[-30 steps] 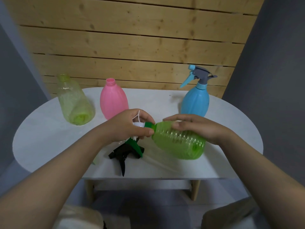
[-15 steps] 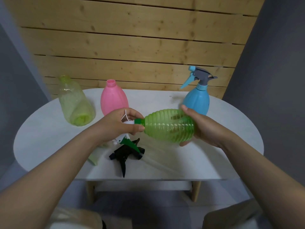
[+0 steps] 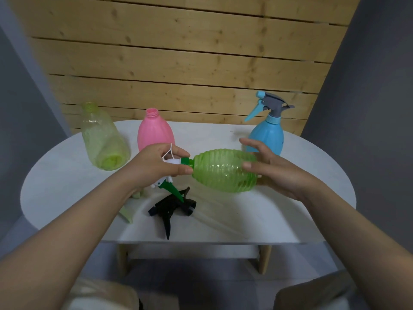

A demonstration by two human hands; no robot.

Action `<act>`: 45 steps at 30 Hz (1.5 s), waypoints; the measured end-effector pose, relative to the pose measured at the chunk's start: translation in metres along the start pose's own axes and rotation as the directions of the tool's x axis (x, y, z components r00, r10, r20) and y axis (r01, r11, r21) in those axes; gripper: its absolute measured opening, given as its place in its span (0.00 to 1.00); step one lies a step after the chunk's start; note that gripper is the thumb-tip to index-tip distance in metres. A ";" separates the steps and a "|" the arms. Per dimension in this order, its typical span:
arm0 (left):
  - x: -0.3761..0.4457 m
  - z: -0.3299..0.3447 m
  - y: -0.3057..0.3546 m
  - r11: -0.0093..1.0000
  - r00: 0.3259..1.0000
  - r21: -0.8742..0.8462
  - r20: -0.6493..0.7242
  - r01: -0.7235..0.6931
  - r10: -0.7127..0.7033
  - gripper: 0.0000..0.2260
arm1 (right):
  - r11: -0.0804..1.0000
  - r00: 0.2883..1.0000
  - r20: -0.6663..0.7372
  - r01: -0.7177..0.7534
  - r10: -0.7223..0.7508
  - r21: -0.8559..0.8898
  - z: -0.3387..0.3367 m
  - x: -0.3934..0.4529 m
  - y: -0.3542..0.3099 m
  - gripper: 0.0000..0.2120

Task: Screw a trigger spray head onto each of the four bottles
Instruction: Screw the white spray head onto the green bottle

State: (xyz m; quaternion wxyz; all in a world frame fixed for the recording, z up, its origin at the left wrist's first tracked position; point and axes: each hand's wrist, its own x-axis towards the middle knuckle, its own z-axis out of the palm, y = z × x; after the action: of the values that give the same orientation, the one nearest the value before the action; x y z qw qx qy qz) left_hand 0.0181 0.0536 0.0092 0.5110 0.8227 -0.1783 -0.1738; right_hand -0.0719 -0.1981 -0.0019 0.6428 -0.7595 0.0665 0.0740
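Note:
A ribbed green bottle (image 3: 221, 173) is held on its side above the white table (image 3: 67, 175). My left hand (image 3: 154, 166) grips the white and green spray head (image 3: 173, 162) at the bottle's neck, its green trigger pointing down. At the bottle's base my right hand (image 3: 281, 173) has the palm against the bottom, with straight fingers lying on the side and the thumb lifted off. A pink bottle (image 3: 154, 133) and a pale yellow-green bottle (image 3: 102, 139) stand capless at the back left. The blue bottle (image 3: 268, 135) at the back right carries a grey and blue spray head.
A black spray head (image 3: 172, 209) lies on the table under the held bottle, with a clear dip tube (image 3: 214, 220) running to its right. A pale green spray head (image 3: 127, 214) lies partly under my left forearm. A wooden plank wall stands behind the table.
The green bottle has risen off the table and turned level. My right hand has slid from its side to its base and loosened its fingers. My left hand keeps hold of the spray head.

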 end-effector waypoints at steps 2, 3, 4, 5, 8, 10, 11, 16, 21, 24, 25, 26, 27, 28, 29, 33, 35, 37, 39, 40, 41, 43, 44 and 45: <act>0.000 0.000 0.001 1.000 1.000 0.001 -0.013 0.000 0.000 0.14 | 1.000 1.000 -0.020 0.008 -0.007 0.010 0.000 0.002 0.000 0.23; -0.001 0.001 0.002 1.000 1.000 0.009 -0.002 -0.015 0.015 0.14 | 0.999 1.000 -0.017 -0.015 0.016 0.037 0.003 0.001 -0.001 0.19; -0.003 0.002 0.004 0.999 0.999 0.017 0.019 -0.031 0.031 0.14 | 0.998 0.999 -0.022 -0.048 0.049 0.042 0.005 0.002 -0.001 0.19; -0.004 0.002 0.005 0.998 0.998 0.026 0.042 -0.049 0.048 0.14 | 0.996 0.995 -0.033 -0.091 0.092 0.023 0.008 0.001 -0.001 0.22; -0.004 0.001 0.005 0.997 0.996 0.043 0.064 -0.057 0.054 0.14 | 0.987 0.987 0.009 -0.158 0.158 0.012 0.007 0.002 0.001 0.32; -0.001 -0.001 0.002 1.000 0.999 0.016 0.028 -0.019 0.018 0.13 | 0.984 0.990 0.042 -0.138 0.134 0.114 0.006 0.002 0.002 0.33; 0.001 -0.002 0.000 1.000 1.000 -0.007 0.007 0.006 -0.006 0.12 | 0.981 0.994 0.050 -0.105 0.098 0.165 0.006 0.002 0.001 0.33; 0.000 -0.005 0.001 0.999 0.999 -0.036 -0.012 0.034 -0.035 0.12 | 0.995 1.000 -0.015 0.027 -0.025 0.099 0.003 0.002 -0.002 0.29; -0.002 -0.005 0.002 1.000 1.000 0.005 -0.007 -0.023 0.023 0.14 | 0.997 0.997 0.002 -0.075 0.075 -0.019 0.006 0.002 -0.002 0.33; -0.001 -0.007 0.000 1.000 1.000 -0.022 -0.016 0.014 -0.014 0.12 | 0.999 1.000 -0.015 0.004 -0.003 0.051 0.004 0.003 0.002 0.32; -0.001 -0.007 -0.001 0.999 1.000 -0.026 -0.009 0.024 -0.025 0.12 | 0.998 0.999 -0.028 0.034 -0.033 0.056 0.003 0.003 0.002 0.31; -0.002 -0.007 -0.001 0.999 1.000 -0.038 -0.001 0.027 -0.027 0.13 | 0.997 0.998 -0.037 0.056 -0.054 0.053 0.003 0.003 0.002 0.30; -0.002 -0.007 -0.001 0.999 1.000 -0.047 0.009 0.022 -0.021 0.13 | 0.997 0.997 -0.045 0.060 -0.058 0.041 0.003 0.002 0.000 0.28; -0.002 -0.007 -0.001 0.999 1.000 -0.050 0.020 0.014 -0.014 0.13 | 0.998 0.997 -0.049 0.053 -0.052 0.017 0.004 0.001 -0.001 0.26; -0.002 -0.006 0.000 0.999 1.000 -0.048 0.029 0.005 -0.004 0.13 | 0.999 0.998 -0.051 0.038 -0.039 -0.022 0.005 0.000 -0.004 0.25; -0.001 -0.008 -0.002 0.999 1.000 -0.030 0.026 -0.017 0.018 0.13 | 0.991 0.997 -0.057 -0.066 0.060 -0.116 0.009 -0.001 -0.005 0.32; 0.000 -0.009 -0.003 0.998 1.000 -0.064 0.007 -0.001 0.002 0.12 | 0.997 0.999 -0.033 -0.027 0.025 -0.072 0.009 0.000 -0.002 0.33; 0.001 -0.007 -0.002 0.996 1.000 -0.087 0.003 0.014 -0.014 0.11 | 0.999 0.999 -0.025 0.032 -0.032 0.016 0.010 0.000 -0.001 0.28; 0.001 -0.005 0.000 0.996 1.000 -0.088 0.011 0.006 -0.005 0.09 | 0.998 0.998 -0.037 0.054 -0.053 0.034 0.011 -0.001 -0.002 0.24; 0.000 -0.006 0.001 0.996 1.000 -0.084 0.008 -0.010 0.011 0.08 | 0.998 0.998 -0.045 0.053 -0.052 0.035 0.011 -0.001 -0.003 0.24; 0.000 -0.006 0.003 0.997 0.999 -0.076 0.006 -0.035 0.036 0.08 | 0.998 0.997 -0.052 0.050 -0.048 0.035 0.011 0.000 -0.004 0.25; 0.000 -0.009 0.006 0.995 0.995 -0.038 0.004 -0.097 0.097 0.14 | 0.998 0.998 -0.054 0.036 -0.034 0.053 0.011 0.002 -0.004 0.25; 0.001 -0.011 0.005 0.993 0.993 -0.013 0.006 -0.118 0.118 0.18 | 0.998 0.999 -0.046 0.027 -0.024 0.065 0.012 0.002 -0.006 0.25; 0.002 -0.012 0.005 0.991 0.991 0.004 0.007 -0.133 0.133 0.20 | 0.997 0.999 -0.037 0.017 -0.015 0.072 0.013 0.002 -0.006 0.24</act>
State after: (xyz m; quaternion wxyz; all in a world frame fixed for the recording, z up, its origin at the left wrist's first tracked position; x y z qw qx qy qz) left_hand 0.0247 0.0603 0.0182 0.5189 0.8096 -0.2348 -0.1417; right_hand -0.0690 -0.1846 0.0014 0.6692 -0.7374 0.0747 0.0526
